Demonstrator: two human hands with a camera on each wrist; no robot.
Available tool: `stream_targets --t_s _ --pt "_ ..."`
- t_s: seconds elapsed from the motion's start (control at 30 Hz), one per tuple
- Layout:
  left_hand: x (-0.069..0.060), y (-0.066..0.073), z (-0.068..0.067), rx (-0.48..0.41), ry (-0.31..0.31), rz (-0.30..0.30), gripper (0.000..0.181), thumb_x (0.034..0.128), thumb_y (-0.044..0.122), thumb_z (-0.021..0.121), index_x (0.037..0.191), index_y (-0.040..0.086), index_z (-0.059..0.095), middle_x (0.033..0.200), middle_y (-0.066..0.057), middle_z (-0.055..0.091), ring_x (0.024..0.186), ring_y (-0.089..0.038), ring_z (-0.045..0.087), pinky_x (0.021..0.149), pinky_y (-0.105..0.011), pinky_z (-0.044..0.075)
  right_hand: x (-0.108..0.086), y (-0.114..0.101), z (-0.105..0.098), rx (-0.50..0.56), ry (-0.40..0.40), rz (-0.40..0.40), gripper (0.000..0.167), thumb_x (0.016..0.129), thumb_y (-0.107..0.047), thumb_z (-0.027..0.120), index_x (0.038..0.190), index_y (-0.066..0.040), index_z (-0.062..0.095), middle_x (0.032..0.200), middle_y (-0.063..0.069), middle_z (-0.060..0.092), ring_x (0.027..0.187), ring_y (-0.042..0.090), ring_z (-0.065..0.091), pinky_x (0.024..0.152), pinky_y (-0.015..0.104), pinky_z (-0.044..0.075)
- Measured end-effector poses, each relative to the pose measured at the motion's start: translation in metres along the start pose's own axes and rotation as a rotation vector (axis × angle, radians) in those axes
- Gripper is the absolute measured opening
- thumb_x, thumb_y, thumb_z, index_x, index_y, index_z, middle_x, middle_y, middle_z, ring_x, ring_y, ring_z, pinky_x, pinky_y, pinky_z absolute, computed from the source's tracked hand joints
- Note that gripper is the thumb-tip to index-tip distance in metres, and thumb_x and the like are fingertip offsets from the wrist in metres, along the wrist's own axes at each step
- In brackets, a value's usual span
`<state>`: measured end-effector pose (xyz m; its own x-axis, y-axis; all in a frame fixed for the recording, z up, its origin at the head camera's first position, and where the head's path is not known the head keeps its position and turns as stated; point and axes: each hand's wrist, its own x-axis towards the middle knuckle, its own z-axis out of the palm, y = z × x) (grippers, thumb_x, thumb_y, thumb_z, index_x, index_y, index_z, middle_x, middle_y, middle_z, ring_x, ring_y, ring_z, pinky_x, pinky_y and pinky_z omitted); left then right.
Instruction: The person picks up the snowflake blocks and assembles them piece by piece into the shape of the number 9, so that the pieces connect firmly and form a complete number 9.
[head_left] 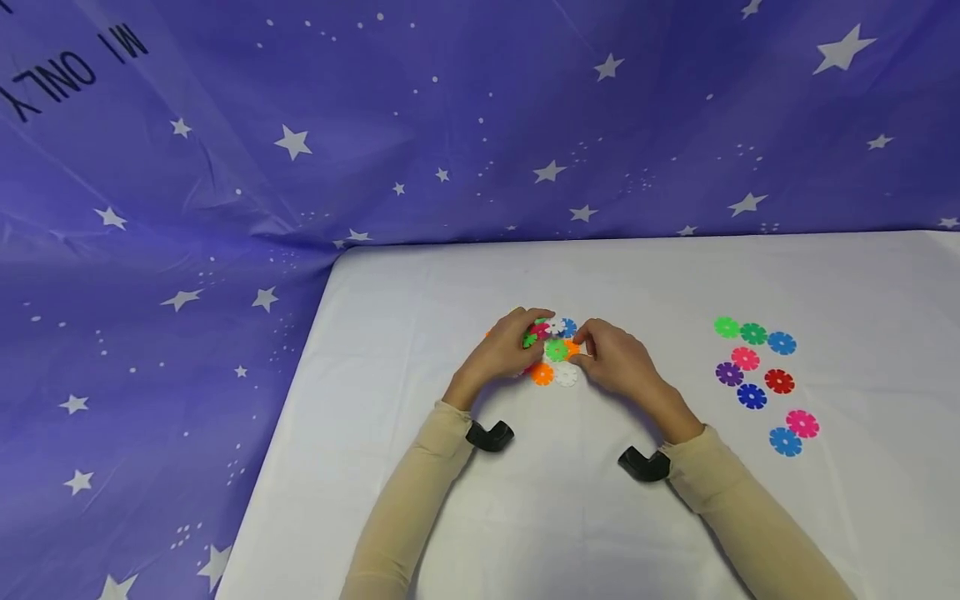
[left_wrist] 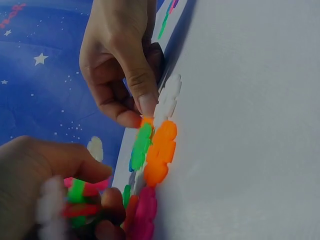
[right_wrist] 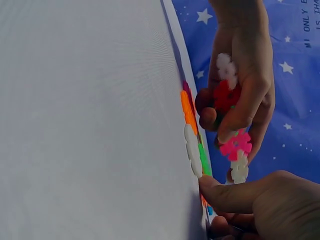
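My left hand [head_left: 506,346] grips a small chain of interlocking snowflake discs; a pink disc [right_wrist: 236,145], a red disc [right_wrist: 226,96] and a white disc [right_wrist: 226,65] show in the right wrist view. The fingers hide part of this chain. Opposite it, my right hand [head_left: 618,358] pinches the edge of an orange snowflake disc [head_left: 573,349] with thumb and finger. That disc lies partly beneath a light green disc [head_left: 557,349]. Around them on the table lie another orange disc [head_left: 542,374], a white disc [head_left: 566,374] and a blue disc [head_left: 569,327].
To the right, several loose discs are spread on the white table [head_left: 885,350], among them a red disc [head_left: 780,382], a purple disc [head_left: 729,373] and a pink disc [head_left: 802,423]. A purple star-patterned curtain [head_left: 480,117] hangs behind the table and along its left side.
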<state>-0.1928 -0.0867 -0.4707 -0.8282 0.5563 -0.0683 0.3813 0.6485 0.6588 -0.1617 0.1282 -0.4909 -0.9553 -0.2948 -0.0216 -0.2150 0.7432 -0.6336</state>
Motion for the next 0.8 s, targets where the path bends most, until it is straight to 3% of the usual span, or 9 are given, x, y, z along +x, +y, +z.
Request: stream_targets --t_s 0.07,0.2,0.37,0.6,0.8 --pt "0.0002 0.0 0.0007 0.0 0.018 0.011 0.044 0.0905 0.01 0.06 0.134 0.011 0.057 0.097 -0.009 0.056 0.085 -0.019 0.048 0.075 -0.029 0.04 -0.0011 -0.0001 0.0 0.012 0.021 0.01 0.028 0.083 -0.021 0.079 0.1 -0.006 0.063 0.079 0.005 0.054 0.065 0.017 0.046 0.058 0.029 0.035" --pt "0.0 0.0003 0.0005 -0.033 0.041 0.035 0.037 0.0918 0.012 0.063 0.129 0.008 0.061 0.106 -0.009 0.061 0.091 -0.02 0.052 0.082 -0.03 0.043 -0.0021 -0.0003 0.0009 0.086 0.089 -0.008 0.022 0.084 -0.014 0.077 0.096 -0.005 0.061 0.082 0.007 0.059 0.067 0.019 0.048 0.06 0.03 0.038" --pt "-0.0007 -0.0017 0.0007 -0.039 0.037 0.057 0.045 0.0933 0.012 0.062 0.138 0.01 0.055 0.095 -0.009 0.057 0.085 -0.019 0.047 0.076 -0.03 0.04 -0.0034 0.0013 0.0037 0.161 0.167 -0.047 0.014 0.085 -0.009 0.075 0.091 -0.004 0.063 0.079 0.007 0.064 0.064 0.017 0.05 0.057 0.027 0.041" --pt "-0.0024 -0.0032 0.001 -0.054 0.011 0.048 0.04 0.0945 0.017 0.065 0.134 0.014 0.06 0.089 -0.006 0.053 0.077 -0.017 0.044 0.068 -0.024 0.036 -0.0021 0.0024 0.0044 0.211 0.19 -0.062 0.014 0.086 -0.011 0.074 0.092 -0.005 0.064 0.069 0.006 0.058 0.059 0.016 0.046 0.054 0.024 0.037" --pt "0.0007 -0.0027 -0.0006 -0.085 0.03 0.042 0.04 0.096 0.019 0.063 0.135 0.014 0.059 0.094 -0.007 0.057 0.084 -0.018 0.048 0.074 -0.026 0.039 -0.0017 0.0033 0.0002 0.23 0.217 -0.069 0.018 0.087 -0.007 0.072 0.103 -0.005 0.064 0.079 0.008 0.065 0.062 0.017 0.048 0.056 0.024 0.038"
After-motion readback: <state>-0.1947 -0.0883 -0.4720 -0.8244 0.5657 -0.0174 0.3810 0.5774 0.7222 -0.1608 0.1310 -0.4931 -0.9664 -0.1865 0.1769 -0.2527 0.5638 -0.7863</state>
